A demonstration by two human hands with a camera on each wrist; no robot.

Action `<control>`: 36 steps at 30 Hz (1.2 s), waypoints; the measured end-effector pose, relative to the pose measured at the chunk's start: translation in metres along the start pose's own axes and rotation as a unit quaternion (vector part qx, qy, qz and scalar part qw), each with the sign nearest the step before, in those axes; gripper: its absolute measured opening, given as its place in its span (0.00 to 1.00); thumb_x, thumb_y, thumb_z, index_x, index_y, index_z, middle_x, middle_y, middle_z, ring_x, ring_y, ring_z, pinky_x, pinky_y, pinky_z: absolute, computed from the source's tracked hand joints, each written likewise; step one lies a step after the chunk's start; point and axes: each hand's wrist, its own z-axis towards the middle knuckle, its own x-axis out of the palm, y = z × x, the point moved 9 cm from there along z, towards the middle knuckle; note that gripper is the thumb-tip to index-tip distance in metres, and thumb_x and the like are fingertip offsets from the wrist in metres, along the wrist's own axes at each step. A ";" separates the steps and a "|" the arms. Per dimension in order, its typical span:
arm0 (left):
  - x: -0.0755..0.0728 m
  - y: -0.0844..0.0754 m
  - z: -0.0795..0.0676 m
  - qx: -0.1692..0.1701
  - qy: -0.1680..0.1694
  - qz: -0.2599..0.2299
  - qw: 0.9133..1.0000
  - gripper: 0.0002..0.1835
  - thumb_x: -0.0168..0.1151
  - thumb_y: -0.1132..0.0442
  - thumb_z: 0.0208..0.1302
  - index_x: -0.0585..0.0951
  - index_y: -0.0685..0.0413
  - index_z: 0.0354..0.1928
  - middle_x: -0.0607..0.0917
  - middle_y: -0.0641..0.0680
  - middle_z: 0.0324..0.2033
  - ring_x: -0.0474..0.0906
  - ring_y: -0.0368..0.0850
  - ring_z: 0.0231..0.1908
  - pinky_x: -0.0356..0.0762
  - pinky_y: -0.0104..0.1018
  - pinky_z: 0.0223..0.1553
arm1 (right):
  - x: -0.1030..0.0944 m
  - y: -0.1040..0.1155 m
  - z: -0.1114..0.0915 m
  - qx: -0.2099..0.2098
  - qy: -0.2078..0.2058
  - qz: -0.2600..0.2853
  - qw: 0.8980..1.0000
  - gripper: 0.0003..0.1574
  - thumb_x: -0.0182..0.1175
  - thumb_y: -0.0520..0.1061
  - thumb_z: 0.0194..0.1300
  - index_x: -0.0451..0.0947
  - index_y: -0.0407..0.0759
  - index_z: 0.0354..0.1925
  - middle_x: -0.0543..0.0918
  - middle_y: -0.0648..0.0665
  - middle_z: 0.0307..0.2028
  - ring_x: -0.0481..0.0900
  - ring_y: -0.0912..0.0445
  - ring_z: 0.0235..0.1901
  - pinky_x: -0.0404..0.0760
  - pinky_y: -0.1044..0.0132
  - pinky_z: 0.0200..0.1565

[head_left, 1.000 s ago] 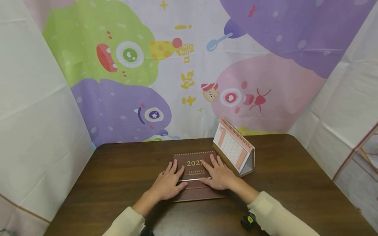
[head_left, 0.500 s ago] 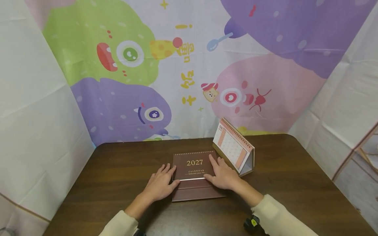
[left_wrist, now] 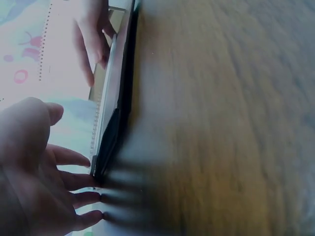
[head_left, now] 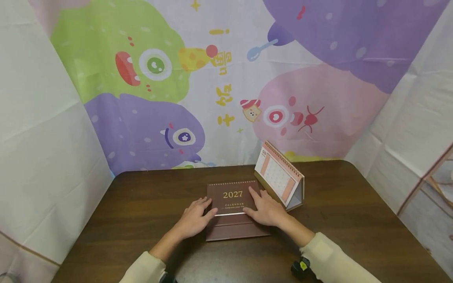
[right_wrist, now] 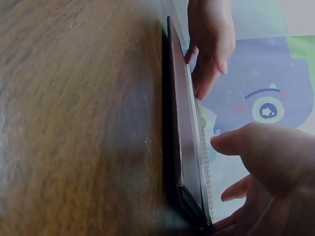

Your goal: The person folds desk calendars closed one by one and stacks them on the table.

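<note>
A brown desk calendar [head_left: 231, 194] marked 2027 lies folded flat on the wooden table, its spiral binding along the far edge. My left hand [head_left: 194, 217] rests at its left edge, fingers fairly straight, with the thumb near the cover's lower left corner. On the opposite side, my right hand [head_left: 267, 208] lies over the right edge, its index finger and thumb spread along the cover. In the left wrist view, the left fingertips reach the low side of the brown calendar [left_wrist: 110, 132]. The right wrist view shows the right thumb raised above the binding; the other fingertips are partly hidden.
Just behind my right hand stands a pink-and-white desk calendar [head_left: 279, 175], upright as a tent and turned at an angle. A printed cartoon cloth [head_left: 233, 149] hangs beyond the table's [head_left: 141, 204] far edge, with white cloth walls [head_left: 53, 129] on both sides.
Both hands have moved outward from the cover to its side edges, the left one farther, uncovering the printed 2027. The brown calendar has barely shifted. The pink-and-white one stays put.
</note>
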 end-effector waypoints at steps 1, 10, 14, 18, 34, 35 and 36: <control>0.002 0.004 0.003 0.008 -0.006 0.007 1.000 0.36 0.55 0.46 0.88 0.75 0.70 0.78 0.74 0.74 0.81 0.63 0.77 0.84 0.57 0.87 0.79 | 0.001 0.000 0.001 -0.005 -0.005 0.001 1.000 0.53 0.64 0.62 0.81 0.61 0.38 0.88 0.68 0.16 0.80 0.70 0.23 0.81 0.78 0.24 0.72; 0.014 0.028 0.018 0.009 -0.015 -0.019 1.000 0.49 0.49 0.27 0.85 0.73 0.67 0.81 0.72 0.71 0.83 0.63 0.74 0.85 0.59 0.75 0.85 | 0.011 -0.012 0.017 -0.042 -0.057 0.016 0.997 0.50 0.62 0.63 0.82 0.66 0.34 0.85 0.72 0.14 0.75 0.73 0.22 0.76 0.79 0.26 0.70; 0.017 0.034 0.022 0.012 -0.020 -0.019 1.000 0.50 0.51 0.27 0.84 0.71 0.67 0.82 0.71 0.70 0.83 0.64 0.71 0.85 0.62 0.70 0.85 | 0.010 -0.013 0.019 -0.040 -0.071 0.041 0.996 0.49 0.62 0.61 0.82 0.67 0.33 0.84 0.71 0.13 0.75 0.73 0.22 0.74 0.78 0.26 0.71; 0.018 0.037 0.023 0.013 -0.028 -0.022 0.999 0.50 0.53 0.28 0.83 0.71 0.67 0.82 0.72 0.70 0.83 0.66 0.69 0.84 0.64 0.68 0.85 | 0.005 -0.011 0.020 -0.037 -0.085 0.064 0.994 0.49 0.63 0.62 0.81 0.68 0.33 0.84 0.71 0.14 0.74 0.74 0.22 0.72 0.78 0.27 0.70; 0.000 0.036 0.021 0.031 -0.086 -0.094 0.991 0.42 0.58 0.34 0.84 0.77 0.65 0.79 0.74 0.69 0.78 0.72 0.71 0.79 0.71 0.72 0.77 | 0.011 -0.025 0.032 -0.054 -0.109 0.085 0.989 0.44 0.72 0.51 0.76 0.73 0.38 0.82 0.66 0.19 0.79 0.83 0.26 0.66 0.85 0.31 0.62; 0.000 0.036 0.021 0.028 -0.086 -0.097 0.991 0.41 0.58 0.35 0.84 0.78 0.65 0.78 0.74 0.69 0.78 0.72 0.71 0.79 0.71 0.72 0.78 | 0.012 -0.025 0.032 -0.052 -0.108 0.080 0.990 0.45 0.73 0.52 0.76 0.73 0.37 0.81 0.66 0.19 0.79 0.83 0.27 0.66 0.86 0.31 0.62; 0.000 0.036 0.021 0.024 -0.087 -0.100 0.991 0.40 0.59 0.36 0.84 0.79 0.65 0.77 0.74 0.69 0.78 0.71 0.72 0.80 0.70 0.72 0.78 | 0.012 -0.025 0.032 -0.050 -0.107 0.079 0.990 0.46 0.74 0.52 0.75 0.73 0.36 0.81 0.67 0.18 0.79 0.82 0.26 0.67 0.85 0.31 0.62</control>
